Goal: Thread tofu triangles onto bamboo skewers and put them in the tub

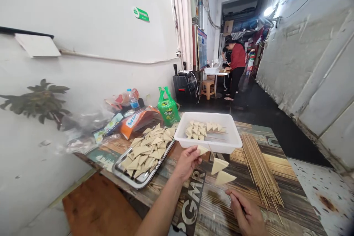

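Observation:
My left hand (188,161) pinches a pale triangular tofu piece (202,150) just in front of the white plastic tub (231,140). My right hand (247,215) is closed on a thin bamboo skewer that carries two tofu triangles (221,171), held above the wooden table (221,206). The white tub holds finished skewers of tofu triangles (199,129). To the left lies a metal tray (143,179) piled with several loose tofu triangles (148,151).
A bundle of bare bamboo skewers (260,169) lies on the table to the right. Plastic bags, a green bag (168,110) and a water bottle (133,99) crowd the wall side. A person in a red top (237,68) stands at a far table down the corridor.

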A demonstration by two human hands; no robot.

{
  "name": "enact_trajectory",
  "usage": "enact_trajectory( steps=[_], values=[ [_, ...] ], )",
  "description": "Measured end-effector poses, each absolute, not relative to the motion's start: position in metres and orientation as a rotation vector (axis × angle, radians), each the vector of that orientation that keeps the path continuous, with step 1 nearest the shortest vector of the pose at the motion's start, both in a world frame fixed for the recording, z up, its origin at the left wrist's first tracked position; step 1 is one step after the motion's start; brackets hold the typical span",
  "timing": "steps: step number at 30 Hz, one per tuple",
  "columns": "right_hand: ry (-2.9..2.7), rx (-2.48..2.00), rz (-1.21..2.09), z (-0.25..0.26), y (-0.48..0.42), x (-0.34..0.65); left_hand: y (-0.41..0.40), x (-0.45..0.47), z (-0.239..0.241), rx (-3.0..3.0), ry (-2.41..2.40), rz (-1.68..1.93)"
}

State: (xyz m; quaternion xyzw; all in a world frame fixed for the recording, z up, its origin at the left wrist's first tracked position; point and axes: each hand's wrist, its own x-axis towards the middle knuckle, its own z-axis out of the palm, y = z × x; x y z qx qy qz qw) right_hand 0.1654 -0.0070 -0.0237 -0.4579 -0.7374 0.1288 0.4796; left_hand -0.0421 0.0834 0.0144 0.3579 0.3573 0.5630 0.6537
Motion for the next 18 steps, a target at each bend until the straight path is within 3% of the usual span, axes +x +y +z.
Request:
enact_trajectory(
  steps=[18],
  values=[
    [-2.005, -1.208, 0.456, -0.027, -0.012, 0.170, 0.093, -0.041, 0.002, 0.363, 0.824, 1.299]
  ],
)
